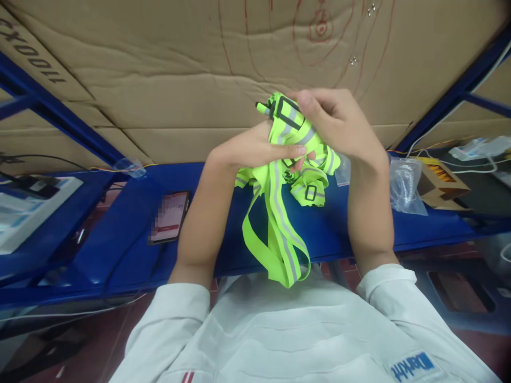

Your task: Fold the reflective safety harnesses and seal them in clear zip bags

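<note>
Bright yellow-green reflective straps (pixel 277 207) with grey stripes and black buckles are bunched above the blue shelf, some loops dangling toward my lap. My left hand (pixel 275 151) is closed round the middle of the bundle, thumb across the front. At the top right of the bundle, my right hand (pixel 331 114) has its thumb and fingers closed on the webbing beside a black rectangular buckle (pixel 290 113). Lower down, another strap piece with a small black buckle (pixel 311 192) lies below my hands. The fingertips of my right hand are partly hidden.
A phone (pixel 170 217) lies on the blue shelf (pixel 120 229) left of my forearm. Toward the right are a clear plastic bag (pixel 405 183) and an open cardboard box (pixel 441 183). A cardboard wall (pixel 167 96) stands behind, between blue metal posts. A clear plastic cup (pixel 131 167) lies at the left.
</note>
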### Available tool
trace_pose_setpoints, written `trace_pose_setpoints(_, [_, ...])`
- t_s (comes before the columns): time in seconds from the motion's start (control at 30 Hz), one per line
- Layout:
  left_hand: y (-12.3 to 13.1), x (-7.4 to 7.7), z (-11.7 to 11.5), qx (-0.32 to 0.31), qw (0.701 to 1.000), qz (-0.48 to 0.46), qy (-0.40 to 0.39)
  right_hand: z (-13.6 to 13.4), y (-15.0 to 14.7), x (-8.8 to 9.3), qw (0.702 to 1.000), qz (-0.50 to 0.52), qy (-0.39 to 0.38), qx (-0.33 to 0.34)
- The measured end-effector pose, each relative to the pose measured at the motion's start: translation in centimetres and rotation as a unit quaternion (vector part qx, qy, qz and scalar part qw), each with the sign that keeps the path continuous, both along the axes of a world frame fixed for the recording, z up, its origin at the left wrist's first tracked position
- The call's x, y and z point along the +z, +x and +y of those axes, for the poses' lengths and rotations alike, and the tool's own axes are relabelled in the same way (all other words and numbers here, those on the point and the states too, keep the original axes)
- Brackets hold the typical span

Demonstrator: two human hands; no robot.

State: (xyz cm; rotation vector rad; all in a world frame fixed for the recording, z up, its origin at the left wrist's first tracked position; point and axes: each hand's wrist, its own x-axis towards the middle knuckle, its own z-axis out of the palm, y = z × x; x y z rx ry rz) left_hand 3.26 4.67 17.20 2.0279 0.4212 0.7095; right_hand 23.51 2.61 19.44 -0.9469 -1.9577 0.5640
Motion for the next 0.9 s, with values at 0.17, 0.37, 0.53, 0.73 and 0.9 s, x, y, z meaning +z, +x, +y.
trace_pose_setpoints(0.17, [0.1, 0.0, 0.0, -0.048, 0.998, -0.022, -0.018, -1.8, 0.2, 0.5, 0.993, -0.107, 0.051, 0.011])
trace_pose_setpoints(0.37, [1.2, -0.2, -0.9, -0.008, 0.992, -0.039, -0.117, -2.0, 1.1, 1.2, 0.984, -0.093, 0.143, -0.055])
trace_pose_setpoints(0.53, [1.6, -0.6, -0.3, -0.036, 0.993, 0.005, -0.113, -2.4, 2.0, 1.9, 0.978, -0.04, 0.175, -0.109])
trace_pose_setpoints(0.73, [1.6, -1.1, 0.4, -0.043, 0.992, -0.042, -0.108, -1.4, 2.4, 1.2, 0.98, 0.077, 0.15, -0.102])
trace_pose_setpoints(0.9, [0.6, 0.0, 0.6, 0.028, 0.996, -0.048, 0.072, -0.5, 3.4, 0.8, 0.969, 0.154, 0.148, -0.12])
